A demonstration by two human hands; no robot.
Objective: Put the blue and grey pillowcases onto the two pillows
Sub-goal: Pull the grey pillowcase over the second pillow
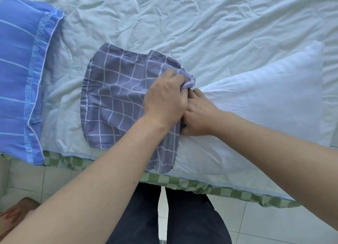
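A grey pillowcase (113, 93) with a white grid lies crumpled on the bed, left of centre. My left hand (166, 95) is shut on its bunched edge. A bare white pillow (265, 101) lies to the right, its near-left corner meeting the pillowcase. My right hand (199, 115) pinches that corner, fingers partly tucked under the grey cloth. At the far left lies a blue striped pillowcase (20, 79) with a piped flap; it looks filled, but I cannot see the pillow inside.
A pale green quilt (182, 24) covers the bed. A green checked sheet (237, 190) shows along the near edge. Below are a tiled floor (274, 225), my dark trousers (182, 216) and a brown object (18, 211) at the lower left.
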